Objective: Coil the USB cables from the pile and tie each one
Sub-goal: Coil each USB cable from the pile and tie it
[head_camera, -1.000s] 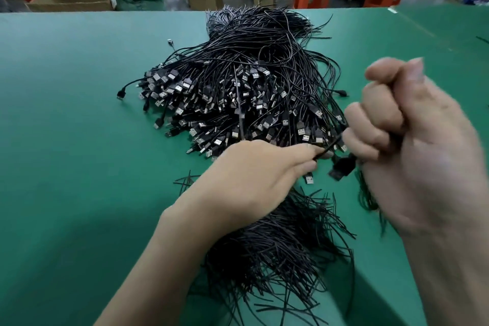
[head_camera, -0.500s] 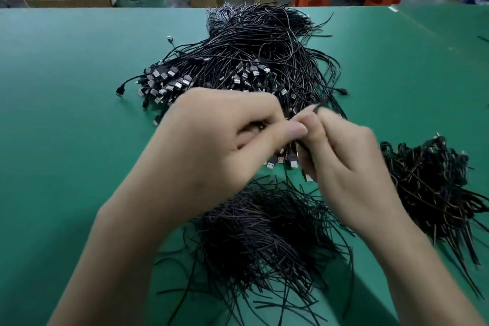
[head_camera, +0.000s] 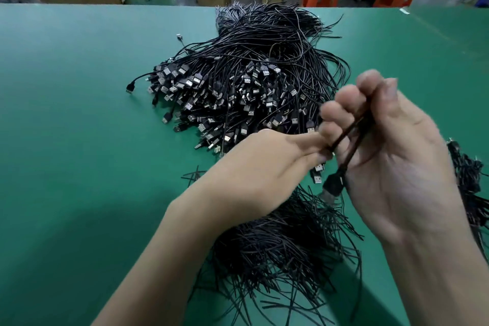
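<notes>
a usb cable (head_camera: 334,184) is gripped in the curled right hand (head_camera: 391,161) and pinched by the left hand (head_camera: 254,174), near the cable pile (head_camera: 251,82) on the counter (head_camera: 79,114).

Right hand (head_camera: 391,161) curls round a cable (head_camera: 334,185); left hand (head_camera: 251,174) pinches it.

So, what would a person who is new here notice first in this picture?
First, the big pile of black USB cables in the middle of the green table. In front of it, the left hand and the right hand both grip one cable, its plug hanging down. A heap of thin black strands lies nearest, under the wrists.
</notes>
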